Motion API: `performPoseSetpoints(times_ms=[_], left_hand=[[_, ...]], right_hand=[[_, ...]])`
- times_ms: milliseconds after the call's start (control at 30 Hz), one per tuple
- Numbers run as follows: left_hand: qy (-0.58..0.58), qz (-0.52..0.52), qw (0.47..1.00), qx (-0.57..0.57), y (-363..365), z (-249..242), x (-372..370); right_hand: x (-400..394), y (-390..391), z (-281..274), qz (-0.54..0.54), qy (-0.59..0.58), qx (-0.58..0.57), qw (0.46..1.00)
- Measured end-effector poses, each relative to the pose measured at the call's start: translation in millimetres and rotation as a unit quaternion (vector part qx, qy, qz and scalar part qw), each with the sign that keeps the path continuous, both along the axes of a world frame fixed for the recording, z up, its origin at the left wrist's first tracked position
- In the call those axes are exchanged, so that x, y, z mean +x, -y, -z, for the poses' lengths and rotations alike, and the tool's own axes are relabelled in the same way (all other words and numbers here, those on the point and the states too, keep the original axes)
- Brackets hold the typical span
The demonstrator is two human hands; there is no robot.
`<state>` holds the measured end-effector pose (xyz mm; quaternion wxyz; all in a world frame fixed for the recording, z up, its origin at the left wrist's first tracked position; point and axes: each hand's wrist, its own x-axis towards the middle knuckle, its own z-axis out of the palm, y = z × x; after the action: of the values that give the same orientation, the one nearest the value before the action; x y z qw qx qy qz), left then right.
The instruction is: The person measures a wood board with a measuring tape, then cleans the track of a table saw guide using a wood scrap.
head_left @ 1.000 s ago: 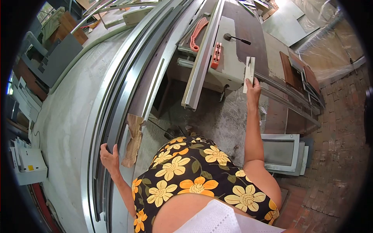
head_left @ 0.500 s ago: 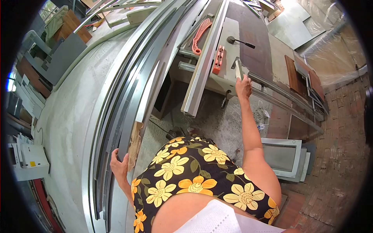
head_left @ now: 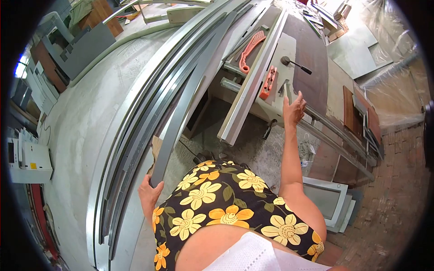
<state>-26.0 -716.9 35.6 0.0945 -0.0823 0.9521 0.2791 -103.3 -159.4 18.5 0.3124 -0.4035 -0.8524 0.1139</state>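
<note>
My left hand [head_left: 149,193] is closed around the near end of a long grey metal profile [head_left: 171,140], beside a torn brown piece [head_left: 156,149]. More long metal profiles [head_left: 131,153] lie in a bundle to its left. My right hand [head_left: 294,108] is over the worktable's near edge, its fingers apart, beside a small light strip [head_left: 287,91] standing by a dark bracket. Whether it touches the strip is unclear. Left of it lies a red-orange block with holes [head_left: 268,83]; farther off is a black-handled tool [head_left: 296,64].
A red-orange curved handle [head_left: 250,52] lies beyond a pale long bar [head_left: 253,81]. Metal rails [head_left: 337,135] run right of my right hand. Framed panels [head_left: 325,198] lean at lower right. A white machine [head_left: 31,158] stands at far left.
My left hand has moved right, and the grey profile it holds is now apart from the bundle. My right hand's fingers have opened from around the light strip. The view has shifted slightly.
</note>
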Motion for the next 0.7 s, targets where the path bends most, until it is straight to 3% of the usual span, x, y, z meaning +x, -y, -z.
performPoseSetpoints(times_ms=[100, 200, 267, 333, 400, 467, 533, 600, 700], left_hand=[[0.012, 0.010, 0.999, -0.028, -1.4, 3.0, 0.1], [0.023, 0.000, 1.000, -0.004, -14.6, -12.1, -0.2], [-0.012, 0.029, 0.999, -0.040, -16.9, -5.1, 1.9], [-0.022, 0.038, 0.997, -0.058, -23.9, -7.2, 3.7], [-0.006, 0.031, 0.998, -0.058, -36.6, -19.2, 7.5], [0.011, 0.042, 0.997, -0.063, -38.8, -18.5, 9.3], [0.005, 0.041, 0.997, -0.063, -39.5, -10.8, 14.8], [-0.010, 0.020, 0.999, -0.048, -41.1, -3.4, 20.1], [-0.026, -0.001, 1.000, -0.005, -50.6, -5.8, 25.6]], right_hand=[[-13.3, 13.2, -30.3, -0.121, -0.142, -0.024, 0.982], [-40.0, 63.5, -58.4, -0.285, -0.246, -0.286, 0.881], [-69.1, 82.7, -34.7, -0.342, -0.195, -0.359, 0.846], [-92.1, 115.3, -19.3, -0.359, -0.208, -0.591, 0.692], [-107.3, 140.1, -6.3, -0.353, -0.207, -0.721, 0.559], [-132.1, 162.9, 11.6, -0.286, -0.138, -0.743, 0.590], [-147.1, 175.1, 26.4, -0.289, -0.084, -0.772, 0.560], [-158.6, 193.8, 35.5, -0.211, -0.062, -0.784, 0.581], [-157.4, 204.6, 36.2, -0.275, -0.079, -0.850, 0.443]])
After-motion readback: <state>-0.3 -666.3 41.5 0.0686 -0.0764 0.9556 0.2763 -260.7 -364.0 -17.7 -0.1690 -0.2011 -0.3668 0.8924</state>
